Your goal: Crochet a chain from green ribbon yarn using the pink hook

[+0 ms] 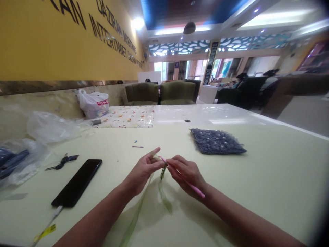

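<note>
Two hands are at work over one table (277, 185), with one pink hook (187, 181), one short green braid (162, 173) and two lengths of green ribbon (164, 200) between them; around these lie one phone (77, 183), one grey beaded piece (218, 141), one needle (137, 146) and one small blue clip (135, 141). Both forearms come up from the lower edge and slant inward, so the hands meet near the middle of the view, just above the table. The left hand (142, 171) is partly closed, one finger raised and pointing up to the right, its thumb and a fingertip pinching the top of the braid. The right hand (187, 173) is curled round the hook, gripping it near the tip, with the handle slanting back under the palm towards the wrist. The braid hangs between the hands, one ribbon dropping below it, the other running down beside the left forearm. Fingertips hide exactly where hook and braid meet. The needle and clip lie just beyond the left hand, the grey piece beyond the right. To the left are the phone with its white cable (54, 215), keys (61, 161) and clear plastic (51, 127); farther back, a white bag (94, 104) stands beside a patterned sheet (125, 116).
</note>
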Action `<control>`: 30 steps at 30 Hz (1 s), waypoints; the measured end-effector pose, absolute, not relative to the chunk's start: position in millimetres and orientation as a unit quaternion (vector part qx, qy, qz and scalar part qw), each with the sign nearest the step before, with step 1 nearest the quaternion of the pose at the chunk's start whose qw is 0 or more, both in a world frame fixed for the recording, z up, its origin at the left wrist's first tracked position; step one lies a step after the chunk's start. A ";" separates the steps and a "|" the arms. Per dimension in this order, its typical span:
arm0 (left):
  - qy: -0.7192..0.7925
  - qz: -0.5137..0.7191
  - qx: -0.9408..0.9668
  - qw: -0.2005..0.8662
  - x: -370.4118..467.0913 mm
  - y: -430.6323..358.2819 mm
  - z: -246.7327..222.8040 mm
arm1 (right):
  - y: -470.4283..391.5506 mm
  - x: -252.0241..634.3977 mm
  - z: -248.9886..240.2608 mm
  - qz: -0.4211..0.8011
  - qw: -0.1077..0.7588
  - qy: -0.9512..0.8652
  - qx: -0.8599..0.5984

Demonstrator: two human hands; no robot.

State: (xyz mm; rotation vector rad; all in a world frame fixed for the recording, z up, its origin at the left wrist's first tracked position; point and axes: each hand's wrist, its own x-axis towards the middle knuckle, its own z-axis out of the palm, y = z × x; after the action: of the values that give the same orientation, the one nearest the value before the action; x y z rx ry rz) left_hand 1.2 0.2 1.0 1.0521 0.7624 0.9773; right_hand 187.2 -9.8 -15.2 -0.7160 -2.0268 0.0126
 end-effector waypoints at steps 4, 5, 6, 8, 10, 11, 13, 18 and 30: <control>0.324 0.451 0.458 0.694 5.4 -4.8 -2.4 | -9.2 184.8 -20.0 -0.052 0.459 -0.840 -0.286; 0.323 0.447 0.462 0.695 5.0 -4.8 -2.6 | -8.9 185.0 -20.2 -0.058 0.456 -0.841 -0.285; 0.322 0.440 0.464 0.698 4.3 -4.6 -2.6 | -8.7 185.5 -20.1 -0.062 0.454 -0.843 -0.283; 0.321 0.421 0.466 0.709 2.2 -3.9 -1.5 | -8.5 186.9 -19.3 -0.062 0.448 -0.847 -0.281; 0.328 0.406 0.469 0.712 0.4 -3.5 0.3 | -8.1 188.9 -18.7 -0.046 0.437 -0.854 -0.278; 0.335 0.402 0.474 0.708 0.0 -3.7 1.2 | -7.6 190.0 -18.8 -0.035 0.430 -0.858 -0.278; 0.351 0.399 0.494 0.688 0.7 -4.6 2.1 | -6.3 191.7 -19.7 -0.024 0.403 -0.871 -0.279; 0.405 0.440 0.520 0.610 9.5 -8.4 -3.0 | -7.5 186.6 -24.3 -0.158 0.339 -0.863 -0.340; 0.295 0.406 0.372 0.780 1.4 -1.3 8.3 | -24.7 179.9 -14.8 -0.213 0.412 -0.824 -0.324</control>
State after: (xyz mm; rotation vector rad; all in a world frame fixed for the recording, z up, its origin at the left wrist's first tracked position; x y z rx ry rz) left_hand 1.4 -1.3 8.3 0.8044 0.6383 0.8782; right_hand 179.9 -24.7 -14.8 -0.8153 -2.0736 -0.5350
